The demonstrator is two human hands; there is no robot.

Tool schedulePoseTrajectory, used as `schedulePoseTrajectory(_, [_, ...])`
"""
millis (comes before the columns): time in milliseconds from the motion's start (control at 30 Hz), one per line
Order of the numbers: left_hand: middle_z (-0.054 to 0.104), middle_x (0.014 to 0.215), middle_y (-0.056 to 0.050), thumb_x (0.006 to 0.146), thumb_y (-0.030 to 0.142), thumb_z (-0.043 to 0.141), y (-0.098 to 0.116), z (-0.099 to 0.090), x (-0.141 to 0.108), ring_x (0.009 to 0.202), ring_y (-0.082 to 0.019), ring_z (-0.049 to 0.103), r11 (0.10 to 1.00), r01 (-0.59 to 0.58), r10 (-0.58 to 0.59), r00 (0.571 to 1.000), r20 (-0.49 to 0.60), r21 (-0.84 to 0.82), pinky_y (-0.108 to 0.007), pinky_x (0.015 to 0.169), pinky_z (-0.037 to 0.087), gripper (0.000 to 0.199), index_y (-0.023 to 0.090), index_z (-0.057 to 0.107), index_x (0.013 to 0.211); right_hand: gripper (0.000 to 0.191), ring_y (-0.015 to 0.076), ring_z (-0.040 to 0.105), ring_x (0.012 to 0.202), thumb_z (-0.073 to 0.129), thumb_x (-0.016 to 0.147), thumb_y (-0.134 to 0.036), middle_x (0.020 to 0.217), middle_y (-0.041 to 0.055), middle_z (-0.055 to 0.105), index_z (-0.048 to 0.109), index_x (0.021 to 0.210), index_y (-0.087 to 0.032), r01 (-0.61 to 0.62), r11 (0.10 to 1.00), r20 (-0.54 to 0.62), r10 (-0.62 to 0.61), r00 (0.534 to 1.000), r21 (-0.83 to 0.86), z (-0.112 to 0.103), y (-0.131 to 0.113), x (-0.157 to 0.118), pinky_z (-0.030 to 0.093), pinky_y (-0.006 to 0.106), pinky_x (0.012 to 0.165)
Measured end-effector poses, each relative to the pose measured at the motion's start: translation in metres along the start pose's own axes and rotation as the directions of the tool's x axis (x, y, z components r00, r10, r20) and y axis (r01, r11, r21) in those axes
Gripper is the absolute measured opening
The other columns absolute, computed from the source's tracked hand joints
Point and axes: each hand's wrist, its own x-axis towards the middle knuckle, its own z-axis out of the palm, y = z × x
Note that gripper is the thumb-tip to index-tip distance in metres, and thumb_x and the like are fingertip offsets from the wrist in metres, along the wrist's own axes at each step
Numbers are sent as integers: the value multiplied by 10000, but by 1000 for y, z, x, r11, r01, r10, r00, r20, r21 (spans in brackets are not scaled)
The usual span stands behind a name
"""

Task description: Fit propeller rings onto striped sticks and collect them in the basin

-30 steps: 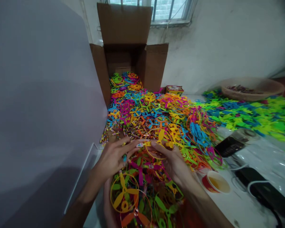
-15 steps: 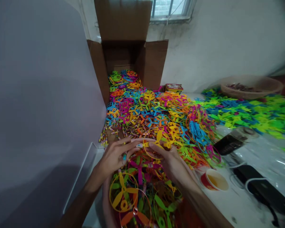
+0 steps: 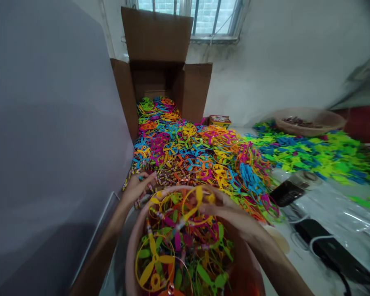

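My right hand (image 3: 217, 203) grips a yellow propeller ring (image 3: 199, 195) above the pink tub (image 3: 131, 250). A small pale stick, blurred, points down-left from that propeller. To the left, my left hand (image 3: 138, 187) is at the near edge of a heap of small striped sticks (image 3: 172, 174), just outside the tub's rim. Its fingers are curled, with a teal-tipped piece showing among them; the rest of the grip is partly hidden. Inside the tub lie several propellers with sticks on them, including a yellow one (image 3: 154, 258) and a green one (image 3: 211, 277).
Loose coloured propellers (image 3: 188, 142) spill from an open cardboard box (image 3: 156, 39). At right are green and blue flat pieces (image 3: 323, 152), a shallow bowl (image 3: 308, 123), a lying drink can (image 3: 292, 189), a black power adapter (image 3: 329, 246) and a paper cup (image 3: 277, 238) partly behind my forearm.
My hands have parted: the left moved left to the striped sticks, while the right keeps the yellow propeller, now tilted over the tub. The view has tipped up slightly.
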Motion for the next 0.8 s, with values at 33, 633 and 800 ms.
schedulePoseTrajectory(33, [479, 445, 70, 732, 636, 754, -6, -1, 7, 291, -57, 346, 1000, 30, -30, 1000, 4, -9, -192, 311, 196, 504, 182, 550, 655, 515, 264, 741, 994, 912, 662, -322, 1087, 50, 784, 728, 1141, -273, 35, 997, 16, -34, 999, -72, -3, 0, 8, 571, 357, 860])
schedulePoseTrajectory(633, [506, 503, 96, 575, 741, 769, -25, 5, 14, 284, -57, 350, 983, -1, -34, 982, -186, -182, -188, 309, 212, 637, 200, 530, 810, 301, 314, 623, 1073, 774, 768, -440, 952, 109, 741, 639, 607, -224, 298, 659, -108, -501, 858, -691, -52, 20, 182, 452, 424, 996])
schedulePoseTrajectory(800, [358, 406, 128, 561, 675, 822, -16, 9, 11, 284, -42, 310, 973, -65, 11, 972, -236, -222, -173, 318, 193, 587, 187, 512, 662, 445, 267, 659, 817, 752, 703, -633, 709, 46, 680, 604, 614, -223, 307, 859, -260, -433, 863, -411, -46, 5, 171, 524, 373, 763])
